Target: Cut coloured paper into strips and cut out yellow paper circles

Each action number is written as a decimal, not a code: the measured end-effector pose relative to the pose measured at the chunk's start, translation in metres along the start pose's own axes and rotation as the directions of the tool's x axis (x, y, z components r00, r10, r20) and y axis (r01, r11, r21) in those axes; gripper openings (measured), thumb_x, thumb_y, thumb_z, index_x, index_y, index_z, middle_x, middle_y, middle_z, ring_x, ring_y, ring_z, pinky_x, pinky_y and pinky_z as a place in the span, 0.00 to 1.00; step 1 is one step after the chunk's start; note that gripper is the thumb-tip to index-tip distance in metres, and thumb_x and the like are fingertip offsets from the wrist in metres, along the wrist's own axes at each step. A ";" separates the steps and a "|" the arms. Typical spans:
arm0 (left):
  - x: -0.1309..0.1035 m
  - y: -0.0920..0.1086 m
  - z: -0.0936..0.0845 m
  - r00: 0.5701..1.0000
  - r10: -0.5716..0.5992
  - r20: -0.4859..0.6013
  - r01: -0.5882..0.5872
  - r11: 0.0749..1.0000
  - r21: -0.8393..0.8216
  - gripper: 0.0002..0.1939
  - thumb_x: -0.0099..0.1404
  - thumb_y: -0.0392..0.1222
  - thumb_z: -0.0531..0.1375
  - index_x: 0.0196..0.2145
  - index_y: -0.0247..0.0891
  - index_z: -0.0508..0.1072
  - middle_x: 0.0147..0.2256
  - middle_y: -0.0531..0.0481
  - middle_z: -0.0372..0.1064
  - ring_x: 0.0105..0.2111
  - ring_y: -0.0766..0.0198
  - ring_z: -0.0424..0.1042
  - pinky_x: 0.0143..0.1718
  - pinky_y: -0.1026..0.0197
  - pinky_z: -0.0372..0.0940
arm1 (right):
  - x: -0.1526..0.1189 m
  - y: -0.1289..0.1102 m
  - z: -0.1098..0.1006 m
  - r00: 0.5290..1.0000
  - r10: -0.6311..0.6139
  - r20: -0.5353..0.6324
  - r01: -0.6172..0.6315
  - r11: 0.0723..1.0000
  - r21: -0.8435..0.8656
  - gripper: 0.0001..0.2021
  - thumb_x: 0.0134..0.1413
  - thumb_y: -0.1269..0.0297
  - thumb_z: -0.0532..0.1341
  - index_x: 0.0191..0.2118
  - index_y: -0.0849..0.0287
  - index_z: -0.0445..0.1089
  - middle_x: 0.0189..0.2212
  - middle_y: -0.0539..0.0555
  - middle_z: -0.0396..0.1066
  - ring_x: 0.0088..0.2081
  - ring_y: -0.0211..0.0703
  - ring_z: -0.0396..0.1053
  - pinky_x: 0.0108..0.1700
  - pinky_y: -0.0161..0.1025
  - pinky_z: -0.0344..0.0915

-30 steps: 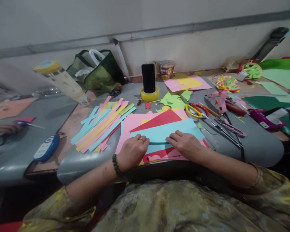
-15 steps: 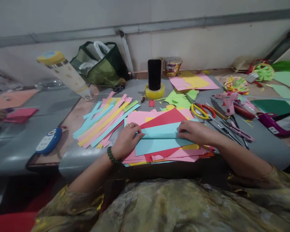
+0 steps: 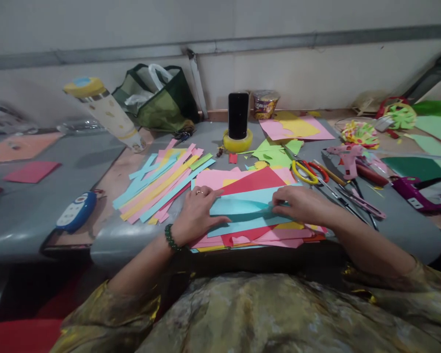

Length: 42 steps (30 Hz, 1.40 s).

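A light blue sheet of paper (image 3: 238, 226) with a folded-up flap lies over a red sheet (image 3: 255, 180) and a stack of coloured paper. At its left end rests my left hand (image 3: 199, 211), with the thumb spread away from the fingers and touching the paper. My right hand (image 3: 297, 202) is closed, pinching the right end of the flap between thumb and fingers. Between the hands the flap stands slightly raised and bowed. Left of the stack lie several coloured paper strips (image 3: 165, 181). Yellow-handled scissors (image 3: 304, 172) are just beyond my right hand.
A phone (image 3: 238, 116) stands in a yellow tape roll (image 3: 237, 140). Behind are a green bag (image 3: 161, 100) and a snack cup (image 3: 265, 104). A bottle (image 3: 106, 113) and blue device (image 3: 76, 212) sit left; a pink glue gun (image 3: 347, 158) and purple tool (image 3: 421, 191) right.
My left thumb has moved away from its fingers and the blue flap has lifted and bowed. Another person's hand at the far left has left the pink paper.
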<state>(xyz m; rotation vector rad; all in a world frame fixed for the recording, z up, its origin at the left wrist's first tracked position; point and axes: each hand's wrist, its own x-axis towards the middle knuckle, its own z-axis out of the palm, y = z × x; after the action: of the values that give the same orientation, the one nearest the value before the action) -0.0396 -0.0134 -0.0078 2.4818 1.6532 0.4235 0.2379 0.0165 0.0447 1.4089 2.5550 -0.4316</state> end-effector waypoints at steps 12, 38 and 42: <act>0.002 -0.008 -0.022 0.980 -0.192 0.057 0.184 0.756 -0.628 0.08 0.55 0.47 0.65 0.27 0.39 0.77 0.25 0.51 0.75 0.27 0.62 0.70 0.29 0.63 0.63 | -0.020 0.016 0.015 0.960 -0.086 -0.267 0.068 0.995 -0.076 0.08 0.62 0.63 0.58 0.34 0.54 0.74 0.25 0.51 0.77 0.26 0.42 0.72 0.27 0.34 0.55; -0.011 0.003 -0.019 0.934 -0.354 -0.048 0.147 0.504 -0.851 0.17 0.57 0.55 0.66 0.24 0.38 0.79 0.25 0.48 0.78 0.28 0.61 0.73 0.32 0.61 0.68 | -0.021 0.028 0.024 0.926 -0.079 -0.368 0.151 0.973 0.173 0.16 0.63 0.51 0.54 0.30 0.52 0.72 0.19 0.48 0.71 0.19 0.39 0.66 0.24 0.33 0.59; -0.012 0.003 -0.016 0.926 -0.376 -0.028 0.162 0.461 -0.872 0.19 0.56 0.58 0.66 0.27 0.38 0.80 0.27 0.48 0.78 0.29 0.60 0.75 0.33 0.60 0.71 | -0.020 0.029 0.024 0.924 -0.077 -0.374 0.161 0.966 0.200 0.19 0.63 0.47 0.53 0.29 0.52 0.72 0.19 0.49 0.71 0.20 0.39 0.66 0.24 0.34 0.60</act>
<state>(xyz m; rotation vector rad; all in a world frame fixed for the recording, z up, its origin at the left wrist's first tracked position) -0.0460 -0.0269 0.0067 1.4087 1.3325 1.1728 0.2732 0.0071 0.0236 1.5382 2.9842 -0.5432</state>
